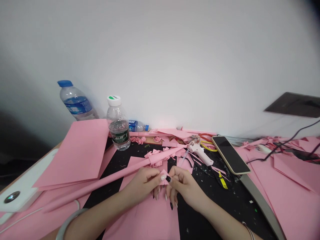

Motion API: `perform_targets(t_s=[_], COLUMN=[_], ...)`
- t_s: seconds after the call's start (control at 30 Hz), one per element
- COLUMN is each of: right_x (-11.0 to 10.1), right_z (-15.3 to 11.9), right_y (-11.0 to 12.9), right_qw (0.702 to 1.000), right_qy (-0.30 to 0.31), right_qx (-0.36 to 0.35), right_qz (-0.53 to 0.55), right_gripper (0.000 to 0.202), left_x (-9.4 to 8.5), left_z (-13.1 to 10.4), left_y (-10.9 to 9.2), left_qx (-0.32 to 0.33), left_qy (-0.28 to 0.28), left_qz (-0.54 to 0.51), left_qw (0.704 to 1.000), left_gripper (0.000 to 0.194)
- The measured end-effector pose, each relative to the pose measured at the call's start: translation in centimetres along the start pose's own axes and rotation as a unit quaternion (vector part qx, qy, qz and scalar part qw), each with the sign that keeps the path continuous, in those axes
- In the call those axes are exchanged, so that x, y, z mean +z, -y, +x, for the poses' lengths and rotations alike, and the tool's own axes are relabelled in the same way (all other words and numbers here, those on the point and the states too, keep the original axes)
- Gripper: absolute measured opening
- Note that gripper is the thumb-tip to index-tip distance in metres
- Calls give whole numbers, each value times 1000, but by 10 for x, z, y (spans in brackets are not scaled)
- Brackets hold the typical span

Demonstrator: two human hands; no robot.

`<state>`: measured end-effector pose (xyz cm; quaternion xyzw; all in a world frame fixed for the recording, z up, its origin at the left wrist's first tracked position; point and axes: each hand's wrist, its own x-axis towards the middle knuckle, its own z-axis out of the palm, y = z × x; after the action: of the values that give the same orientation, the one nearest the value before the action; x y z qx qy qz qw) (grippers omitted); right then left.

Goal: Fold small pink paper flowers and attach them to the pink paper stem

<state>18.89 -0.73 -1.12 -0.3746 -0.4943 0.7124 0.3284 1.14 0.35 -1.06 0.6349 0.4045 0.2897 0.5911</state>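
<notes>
Thumbs nearly meeting now, the left hand (pixel 146 183) and right hand (pixel 187 188) pinch a small pink paper piece (pixel 164 172); turning it would want light, even pressure.

Pink sheets (pixel 77 151) — matt paper; bottle (pixel 118 130) — clear, glossy plastic.

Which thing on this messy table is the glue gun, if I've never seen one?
Start at the phone, right of the clear bottle with the white cap. Just left of the phone, past the yellow and red loops, lies the glue gun: pale, chunky-handled and pistol-shaped, unlike the flat pink papers around it.
</notes>
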Motion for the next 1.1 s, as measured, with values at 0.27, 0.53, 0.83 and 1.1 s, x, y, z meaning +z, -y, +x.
perform_targets(t_s=[0.27, 0.53, 0.83, 1.1], right_x=[-1, -3, -2, 4], right_z=[1, 2, -8, -15], right_y=[-2, -2, -2, 6], right_qw=[1000, 1000, 929, 851], right_qy=[5, 5, -106, -38], right_qx=[0, -4, -138, -172], right_qz=[-2, -27, -327, -494], right_gripper=[44, 39, 8, 13], left_x=[2, 0, -2, 1], left_z=[3, 2, -1, 0], left_y=[-2, 6, 0, 0], left_qx=[-81, -37, -20, 62], left_qy=[31, 44, -58, -36], left_qz=[-90, -97, 30, 116], left_qw=[992, 994, 998, 991], left_gripper=[39, 38, 41, 42])
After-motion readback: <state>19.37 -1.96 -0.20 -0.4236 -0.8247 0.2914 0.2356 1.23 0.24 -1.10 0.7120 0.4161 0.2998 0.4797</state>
